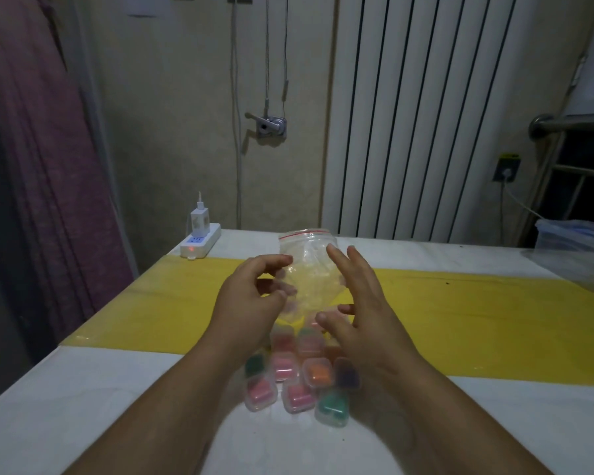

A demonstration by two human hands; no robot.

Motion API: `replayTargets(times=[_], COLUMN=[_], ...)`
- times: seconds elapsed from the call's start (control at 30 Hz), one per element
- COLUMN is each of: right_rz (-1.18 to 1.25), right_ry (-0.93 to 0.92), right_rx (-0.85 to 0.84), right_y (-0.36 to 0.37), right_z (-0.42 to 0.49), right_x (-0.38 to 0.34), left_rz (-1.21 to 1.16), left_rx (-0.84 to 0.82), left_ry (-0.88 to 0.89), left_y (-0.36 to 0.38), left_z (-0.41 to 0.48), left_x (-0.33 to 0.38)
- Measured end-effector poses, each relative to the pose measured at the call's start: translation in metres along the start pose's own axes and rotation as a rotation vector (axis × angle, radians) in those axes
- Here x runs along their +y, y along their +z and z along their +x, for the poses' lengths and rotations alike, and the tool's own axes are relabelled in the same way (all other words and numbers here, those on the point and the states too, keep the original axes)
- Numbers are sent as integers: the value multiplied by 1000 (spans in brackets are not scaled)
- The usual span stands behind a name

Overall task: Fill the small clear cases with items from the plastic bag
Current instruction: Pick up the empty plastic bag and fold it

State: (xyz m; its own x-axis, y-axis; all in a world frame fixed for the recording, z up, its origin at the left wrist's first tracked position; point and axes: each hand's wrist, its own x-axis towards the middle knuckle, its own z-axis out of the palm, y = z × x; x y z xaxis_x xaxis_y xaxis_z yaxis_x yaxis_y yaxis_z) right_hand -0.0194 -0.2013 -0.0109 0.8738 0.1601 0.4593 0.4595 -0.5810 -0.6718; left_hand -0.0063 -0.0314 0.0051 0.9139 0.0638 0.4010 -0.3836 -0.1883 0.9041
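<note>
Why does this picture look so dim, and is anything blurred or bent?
Head view: dim room light throughout; the small clear cases look soft and smeared, the plastic bag shows pale sheen, the radiator bars splay from wide-angle distortion, and both forearms stretch large at the bottom edge.

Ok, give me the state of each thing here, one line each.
plastic bag: upright, looks nearly empty, seal state unclear.
small clear cases: clustered on the table, coloured items inside.
left hand: fingers curled at the bag.
right hand: fingers spread beside the bag.
power strip: charger plugged in, red light on.
</note>
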Motion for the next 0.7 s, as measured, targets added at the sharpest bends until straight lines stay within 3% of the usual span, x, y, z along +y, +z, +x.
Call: replayTargets(times=[0.17, 0.37, 0.57, 0.7], right_rz=[75, 197, 299, 500], right_ry=[-16, 77, 119, 122], right_rx=[95, 194, 158, 154], right_y=[0, 0, 2, -2], right_z=[4, 5, 7, 5], right_x=[1, 2, -3, -8], left_rz=[-218, 144, -77, -98], left_rx=[-148, -68, -159, -39], left_ry=[-84, 101, 9, -23], left_y=[4, 7, 10, 9], left_z=[-2, -2, -6, -2], left_x=[3, -4, -1, -1])
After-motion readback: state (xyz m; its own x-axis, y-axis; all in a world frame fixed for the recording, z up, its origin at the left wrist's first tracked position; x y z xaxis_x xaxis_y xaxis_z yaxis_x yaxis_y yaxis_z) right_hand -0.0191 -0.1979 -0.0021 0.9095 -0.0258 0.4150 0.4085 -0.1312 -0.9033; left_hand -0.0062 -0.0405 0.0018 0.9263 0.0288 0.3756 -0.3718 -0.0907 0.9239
